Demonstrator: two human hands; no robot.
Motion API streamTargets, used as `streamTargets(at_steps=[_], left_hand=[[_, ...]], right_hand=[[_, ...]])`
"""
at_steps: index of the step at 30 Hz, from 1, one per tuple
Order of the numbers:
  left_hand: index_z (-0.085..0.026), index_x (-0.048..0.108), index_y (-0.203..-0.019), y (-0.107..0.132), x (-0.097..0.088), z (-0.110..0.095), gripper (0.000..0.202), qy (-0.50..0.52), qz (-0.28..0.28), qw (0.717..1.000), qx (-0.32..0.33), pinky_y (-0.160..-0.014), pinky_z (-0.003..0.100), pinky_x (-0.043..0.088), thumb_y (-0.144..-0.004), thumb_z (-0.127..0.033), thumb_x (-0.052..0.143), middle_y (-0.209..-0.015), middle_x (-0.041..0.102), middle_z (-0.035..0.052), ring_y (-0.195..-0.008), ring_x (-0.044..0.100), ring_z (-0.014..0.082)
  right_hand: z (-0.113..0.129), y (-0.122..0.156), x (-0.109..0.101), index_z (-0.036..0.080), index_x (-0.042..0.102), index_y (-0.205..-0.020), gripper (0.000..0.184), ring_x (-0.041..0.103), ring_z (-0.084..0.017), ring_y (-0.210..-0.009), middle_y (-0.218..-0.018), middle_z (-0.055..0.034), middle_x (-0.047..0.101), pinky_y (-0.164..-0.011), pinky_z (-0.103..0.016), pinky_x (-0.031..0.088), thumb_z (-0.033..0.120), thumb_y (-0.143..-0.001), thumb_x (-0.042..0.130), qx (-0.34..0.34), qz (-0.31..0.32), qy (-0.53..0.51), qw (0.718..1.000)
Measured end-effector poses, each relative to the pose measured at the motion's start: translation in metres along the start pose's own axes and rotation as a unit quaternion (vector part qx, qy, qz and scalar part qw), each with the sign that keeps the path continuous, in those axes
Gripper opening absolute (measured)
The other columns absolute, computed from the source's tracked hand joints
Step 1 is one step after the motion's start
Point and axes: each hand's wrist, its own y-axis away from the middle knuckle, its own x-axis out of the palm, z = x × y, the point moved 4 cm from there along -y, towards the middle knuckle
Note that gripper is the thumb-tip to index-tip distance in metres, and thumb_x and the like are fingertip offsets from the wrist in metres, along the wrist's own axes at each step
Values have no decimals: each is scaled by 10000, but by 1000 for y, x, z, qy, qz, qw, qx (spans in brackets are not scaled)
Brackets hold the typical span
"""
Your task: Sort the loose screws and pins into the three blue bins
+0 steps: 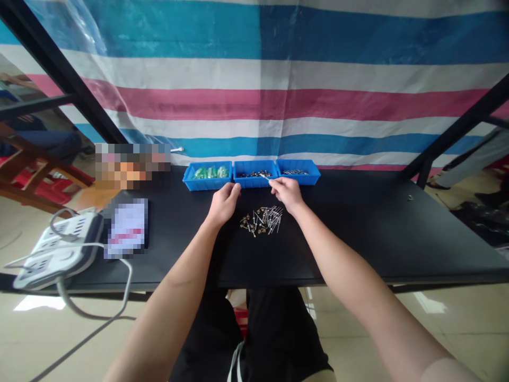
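My right hand (287, 193) pinches a thin silver blind rivet (264, 176), its tip pointing left over the middle blue bin (254, 182). In that bin lie small dark and brass-coloured metal pieces. Close to the front of the left blue bin (209, 184), my left hand (225, 202) is closed, thumb against the curled fingers; what it holds, if anything, is hidden. Between my forearms a loose pile of silver blind rivets (272, 218) mixed with brass-coloured pieces (261, 230) lies on the black table (350, 228).
Green plastic-wrapped pieces fill the left bin; the right blue bin (306, 178) holds thin silver pins. At left are a power strip (59, 246) with cables and a blurred flat item (126, 228). A striped tarp (318, 106) hangs behind. A small metal piece (410, 198) lies far right.
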Motion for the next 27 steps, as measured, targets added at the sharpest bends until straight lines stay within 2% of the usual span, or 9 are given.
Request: streamTargets(at_steps=[4, 8, 12, 17, 22, 24, 27], left_hand=[[-170, 599, -842, 0, 1, 1, 469, -5, 10, 1000, -4, -724, 261, 440, -839, -612, 443, -783, 644, 27, -729, 568, 156], [-170, 601, -843, 0, 2, 1, 459, -16, 13, 1000, 0, -713, 265, 438, -841, -603, 446, -783, 643, 28, -723, 566, 155], [-169, 604, -843, 0, 1, 2, 430, -25, 13, 1000, 3, -696, 268, 430, -843, -574, 460, -769, 637, 29, -709, 558, 154], [-173, 603, -843, 0, 1, 1, 413, -35, 17, 999, -2, -661, 268, 411, -843, -562, 461, -747, 628, 22, -685, 539, 152], [-179, 605, -842, 0, 1, 1, 400, -38, 11, 999, -4, -660, 267, 406, -840, -555, 470, -747, 628, 19, -682, 536, 151], [-180, 605, -843, 0, 1, 1, 397, -40, 11, 999, -4, -664, 268, 406, -840, -553, 470, -749, 630, 19, -684, 538, 152], [-181, 603, -842, 0, 0, 1, 396, -41, 13, 999, -5, -669, 268, 408, -839, -554, 471, -756, 634, 20, -686, 539, 152]], right_hand=[[-11, -13, -23, 155, 548, -628, 227, 297, -16, -297, -437, 63, 485, -313, -171, 162, 313, -691, 700, 79, -100, -136, 982], [-15, -20, -38, 158, 544, -662, 155, 288, -14, -282, -424, 73, 473, -300, -160, 152, 240, -719, 662, 97, -163, -192, 963], [-15, -21, -45, 173, 544, -723, 138, 288, -13, -283, -424, 88, 462, -298, -149, 168, 248, -736, 660, 112, -199, -212, 950], [-11, -20, -44, 192, 577, -883, 187, 276, -22, -281, -421, 92, 475, -310, -155, 164, 283, -742, 659, 124, -180, -228, 949], [-10, -20, -39, 189, 581, -907, 244, 259, -30, -286, -417, 91, 477, -327, -172, 161, 329, -725, 664, 111, -158, -192, 962], [-8, -18, -35, 180, 605, -890, 250, 296, -44, -305, -412, 87, 473, -346, -183, 204, 356, -720, 658, 73, -134, -130, 980], [1, -10, -22, 168, 656, -844, 210, 443, -83, -403, -443, 58, 516, -456, -215, 351, 347, -737, 637, -51, -50, 49, 996]])
